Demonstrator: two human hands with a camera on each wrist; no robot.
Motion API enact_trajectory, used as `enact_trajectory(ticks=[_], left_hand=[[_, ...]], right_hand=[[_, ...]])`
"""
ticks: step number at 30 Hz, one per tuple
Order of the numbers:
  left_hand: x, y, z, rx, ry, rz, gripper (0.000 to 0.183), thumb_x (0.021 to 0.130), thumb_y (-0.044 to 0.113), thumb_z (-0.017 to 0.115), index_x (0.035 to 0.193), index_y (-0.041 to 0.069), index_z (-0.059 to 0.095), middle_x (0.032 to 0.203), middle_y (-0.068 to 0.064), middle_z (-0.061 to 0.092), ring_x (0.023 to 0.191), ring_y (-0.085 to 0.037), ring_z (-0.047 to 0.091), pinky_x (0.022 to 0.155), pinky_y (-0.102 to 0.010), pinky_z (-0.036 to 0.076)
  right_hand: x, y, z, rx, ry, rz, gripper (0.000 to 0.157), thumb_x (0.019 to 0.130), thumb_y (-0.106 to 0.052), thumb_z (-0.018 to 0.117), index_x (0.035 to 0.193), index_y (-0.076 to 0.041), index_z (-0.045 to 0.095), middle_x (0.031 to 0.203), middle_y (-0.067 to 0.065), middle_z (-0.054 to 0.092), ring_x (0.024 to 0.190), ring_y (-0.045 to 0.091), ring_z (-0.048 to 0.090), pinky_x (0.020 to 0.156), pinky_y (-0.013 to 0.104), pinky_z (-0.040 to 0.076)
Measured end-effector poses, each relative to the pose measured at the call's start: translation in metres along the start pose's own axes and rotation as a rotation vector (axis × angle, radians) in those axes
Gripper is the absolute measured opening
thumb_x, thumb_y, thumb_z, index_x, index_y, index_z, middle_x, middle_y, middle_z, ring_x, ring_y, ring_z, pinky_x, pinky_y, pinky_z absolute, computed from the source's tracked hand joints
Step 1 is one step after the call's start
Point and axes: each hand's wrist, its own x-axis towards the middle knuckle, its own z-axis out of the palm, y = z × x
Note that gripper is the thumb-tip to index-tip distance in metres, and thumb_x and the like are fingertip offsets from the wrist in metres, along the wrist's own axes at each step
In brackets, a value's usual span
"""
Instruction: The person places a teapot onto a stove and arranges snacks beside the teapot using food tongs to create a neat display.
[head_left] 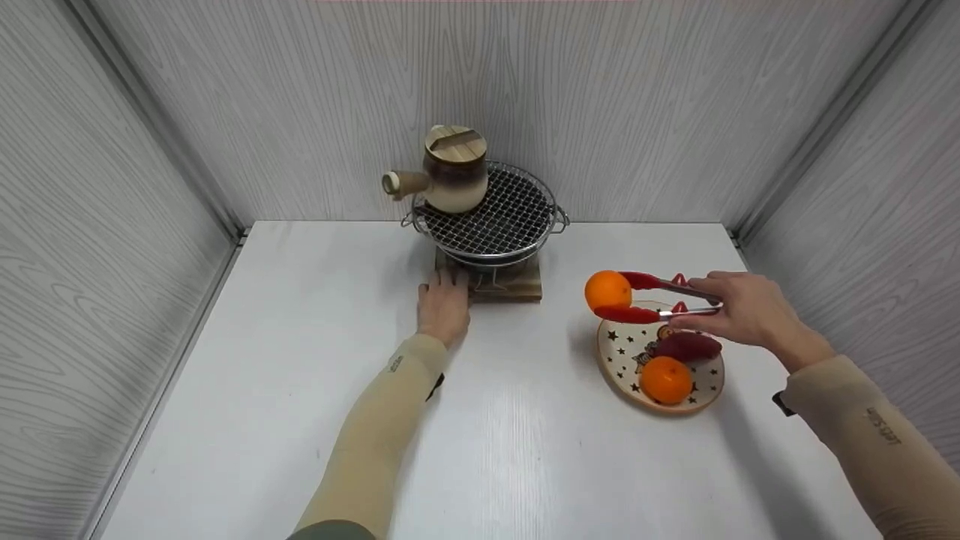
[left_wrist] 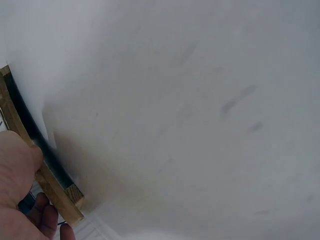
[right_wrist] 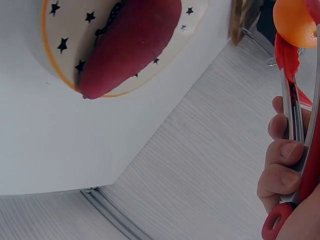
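Pale wood-grained panels are enclosing a white bench at the back, left and right. Two beige sleeves are extending over it. A round mesh grill is standing towards the far edge, its wire side handles sticking out. A star-patterned plate with an orange-brown rim is lying on the right of the bench. Below the grill, a brown wooden base is resting on the bench. A brown-and-cream pot is sitting upright on the left of the mesh, its wooden lid covering it and its stubby handle pointing left. Of the hands, the left hand is gripping the wooden base at its left edge; the right hand is grasping red-tipped metal tongs. On the plate, a dark red sweet potato is lying just behind one orange. The tongs are clasping another orange between their tips, above the plate's far left rim.
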Motion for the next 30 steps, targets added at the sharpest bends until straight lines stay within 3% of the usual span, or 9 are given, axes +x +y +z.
enact_trajectory(ticks=[19,30], left_hand=[[0.002,-0.002,-0.002,0.005,-0.044,-0.005,0.052,0.112,0.023,0.065,0.161,0.010,0.052,0.159,-0.027,0.055,0.148,-0.044,0.054,0.116,-0.063,0.050],[-0.001,0.000,-0.002,0.001,-0.028,-0.014,0.049,0.110,0.018,0.067,0.158,0.012,0.054,0.158,-0.025,0.055,0.148,-0.043,0.054,0.118,-0.062,0.049]], right_hand=[[0.033,-0.032,-0.030,-0.002,0.023,-0.057,0.072,0.091,-0.063,0.085,0.139,-0.009,0.079,0.095,0.008,0.076,0.074,0.019,0.055,0.065,0.031,0.041],[0.056,-0.050,-0.037,-0.015,0.065,-0.111,0.070,0.089,-0.060,0.087,0.136,-0.009,0.081,0.097,0.011,0.078,0.071,0.020,0.055,0.063,0.030,0.044]])
